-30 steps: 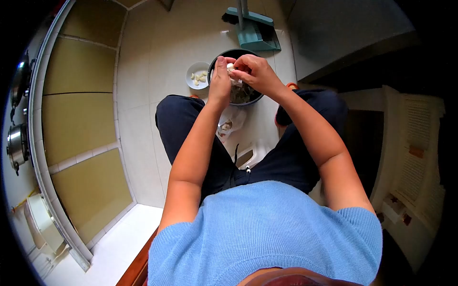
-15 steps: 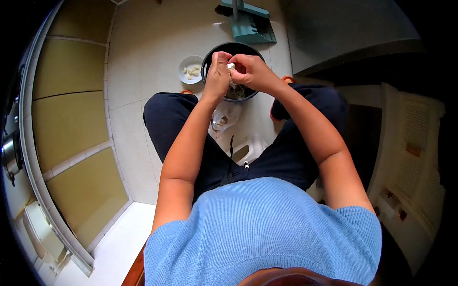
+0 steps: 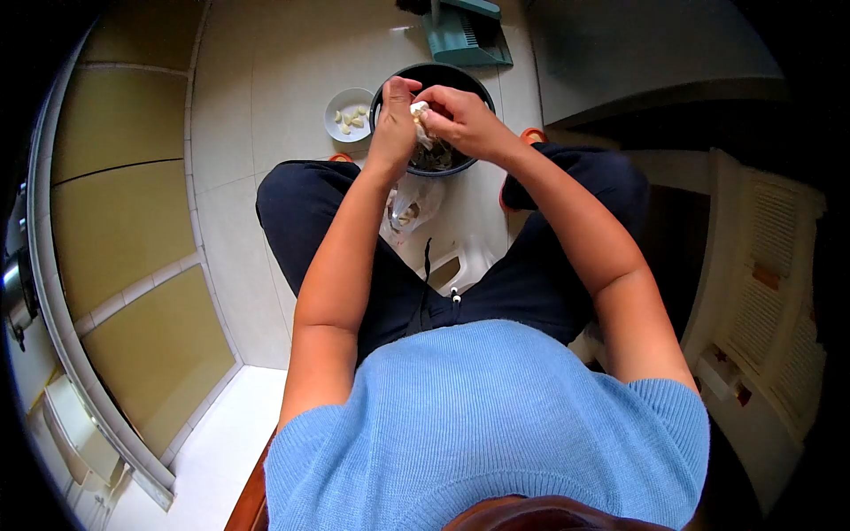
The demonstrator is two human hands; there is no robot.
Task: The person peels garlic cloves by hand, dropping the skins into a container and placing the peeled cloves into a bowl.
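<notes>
Garlic (image 3: 419,108), pale and rounded, sits between the left hand (image 3: 392,134) and right hand (image 3: 469,124), above the bin (image 3: 475,84). The left grip is partly closed around its side; the right grip is nearly closed, fingertips against it, though exact contact is hidden. Skin removal appears to be in hand. Continuing that motion would call for steady left-hand support and a light right-hand pinch, to free papery skin without crushing firm flesh.

Dry, crinkled peelings (image 3: 432,160) lie inside the round, dark bin. Just beside its left rim, the smooth white bowl (image 3: 340,99) holds smooth, ivory, tapered cloves (image 3: 357,120), well apart from the floor's (image 3: 266,97) left edge. A thin, creased translucent bag (image 3: 418,205) lies near the bin's near rim. Toward the floor's far right edge stands a ridged, teal dustpan (image 3: 462,42).
</notes>
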